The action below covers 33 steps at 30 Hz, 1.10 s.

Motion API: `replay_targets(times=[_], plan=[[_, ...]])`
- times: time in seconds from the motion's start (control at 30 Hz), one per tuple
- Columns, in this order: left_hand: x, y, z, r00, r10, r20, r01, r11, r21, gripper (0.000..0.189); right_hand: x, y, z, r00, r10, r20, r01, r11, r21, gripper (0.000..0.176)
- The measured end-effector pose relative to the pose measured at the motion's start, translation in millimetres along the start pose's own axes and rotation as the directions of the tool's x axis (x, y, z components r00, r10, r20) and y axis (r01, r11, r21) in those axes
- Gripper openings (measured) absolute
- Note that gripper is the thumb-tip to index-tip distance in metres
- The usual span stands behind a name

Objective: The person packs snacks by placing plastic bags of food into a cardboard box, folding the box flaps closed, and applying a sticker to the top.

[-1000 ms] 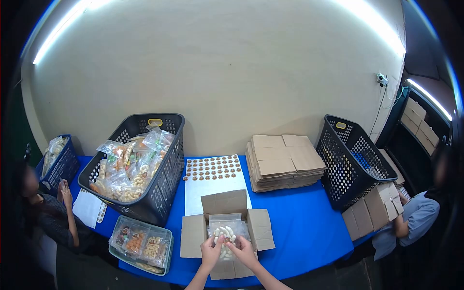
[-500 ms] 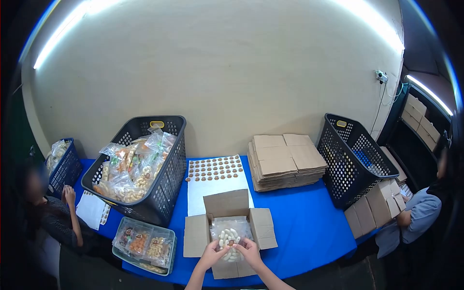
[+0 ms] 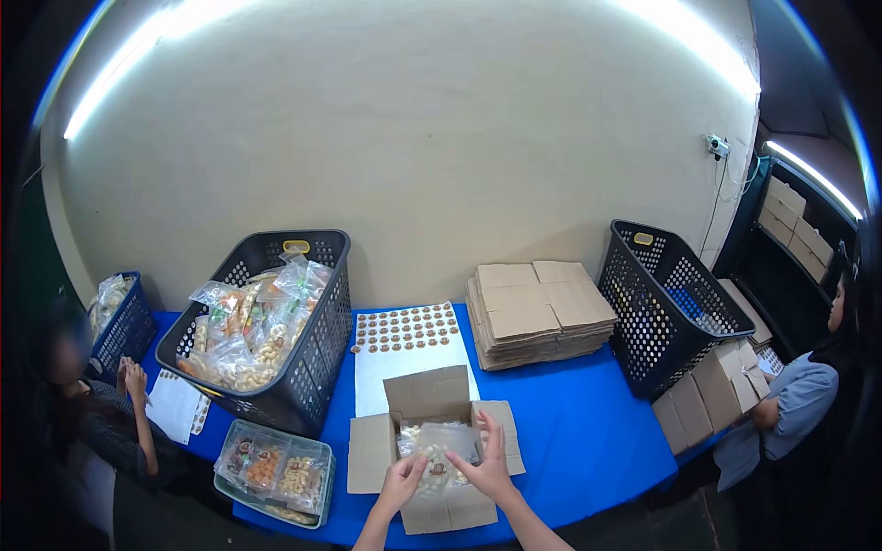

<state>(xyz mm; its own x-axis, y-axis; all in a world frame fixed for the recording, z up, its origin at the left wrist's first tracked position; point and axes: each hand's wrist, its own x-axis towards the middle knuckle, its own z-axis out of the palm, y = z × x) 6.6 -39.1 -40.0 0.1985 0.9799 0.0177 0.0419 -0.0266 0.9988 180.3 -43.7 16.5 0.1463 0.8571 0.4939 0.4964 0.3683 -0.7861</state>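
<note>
A clear plastic bag of pale, nut-like pieces, with a round brown sticker on its front, is held tilted over the near side of an open cardboard box. My left hand is closed on the bag's left edge, thumb in front. My right hand is at the bag's right side, its fingers spread and raised and its thumb by the plastic. Other clear bags lie inside the box, partly hidden behind the held bag. The box flaps are folded outward.
A sticker sheet lies behind the box, with a stack of flat cartons to its right. At left stand a black basket full of bags and a bin of snack packs. Another black basket is at right. People work on both sides.
My right hand has loosened from the bag's middle, with its fingers rising and spreading. My left hand has shifted to the bag's left edge, and the bag has tilted, showing more bags in the box.
</note>
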Motion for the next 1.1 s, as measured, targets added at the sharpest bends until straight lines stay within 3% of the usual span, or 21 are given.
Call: replay_targets(times=[0.1, 0.13, 0.2, 0.27, 0.33, 0.43, 0.53, 0.6, 0.67, 0.7, 0.73, 0.83, 1.1], plan=[[2, 5, -6, 0.987, -0.039, 0.157, -0.001, 0.969, 0.246, 0.032, 17, -14, -17, 0.971, -0.182, 0.155, 0.216, 0.945, -0.245, 0.048], [2, 9, -7, 0.972, -0.082, 0.222, 0.005, 0.944, 0.329, 0.032, 17, -10, -16, 0.968, -0.102, 0.228, 0.139, 0.979, -0.153, 0.038], [0, 23, -4, 0.969, 0.0, 0.246, -0.091, 0.929, 0.359, 0.03, 13, 4, -10, 0.923, 0.033, 0.384, -0.044, 0.999, 0.02, 0.021], [2, 26, 3, 0.973, 0.141, 0.186, -0.2, 0.912, 0.358, 0.027, 11, 3, -9, 0.942, 0.005, 0.334, -0.027, 0.998, 0.059, 0.016], [3, 17, 10, 0.944, 0.327, 0.037, -0.32, 0.885, 0.338, 0.022, 7, 10, -4, 0.952, 0.016, 0.304, -0.046, 0.995, 0.093, 0.015], [10, 17, 12, 0.966, 0.259, 0.002, -0.254, 0.944, 0.209, 0.019, -2, 21, 10, 0.962, 0.037, 0.269, -0.087, 0.981, 0.175, 0.014], [21, 8, 5, 0.894, 0.449, -0.01, -0.389, 0.785, 0.482, 0.013, 2, 22, 11, 0.937, 0.084, 0.338, -0.16, 0.966, 0.204, 0.014], [21, 5, 0, 0.867, 0.496, -0.051, -0.385, 0.73, 0.565, 0.009, 2, 20, 17, 0.923, 0.069, 0.378, -0.167, 0.958, 0.234, 0.014], [24, 6, 3, 0.808, 0.577, -0.119, -0.42, 0.706, 0.571, 0.01, 0, 17, 24, 0.944, 0.081, 0.32, -0.169, 0.952, 0.257, 0.015], [23, 9, 3, 0.808, 0.579, -0.106, -0.418, 0.691, 0.589, 0.013, -1, 16, 25, 0.953, 0.086, 0.292, -0.168, 0.948, 0.269, 0.015], [20, 16, 2, 0.807, 0.583, -0.095, -0.417, 0.677, 0.607, 0.016, 1, 12, 21, 0.932, 0.142, 0.334, -0.2, 0.969, 0.147, 0.016], [27, 16, 6, 0.75, 0.658, -0.063, -0.473, 0.6, 0.645, 0.022, -13, 35, 28, 0.917, 0.232, 0.323, -0.342, 0.876, 0.341, 0.022], [45, 1, 22, 0.734, 0.673, -0.093, -0.457, 0.59, 0.665, 0.023, -24, 42, 12, 0.939, 0.27, 0.212, -0.321, 0.91, 0.263, 0.022]])
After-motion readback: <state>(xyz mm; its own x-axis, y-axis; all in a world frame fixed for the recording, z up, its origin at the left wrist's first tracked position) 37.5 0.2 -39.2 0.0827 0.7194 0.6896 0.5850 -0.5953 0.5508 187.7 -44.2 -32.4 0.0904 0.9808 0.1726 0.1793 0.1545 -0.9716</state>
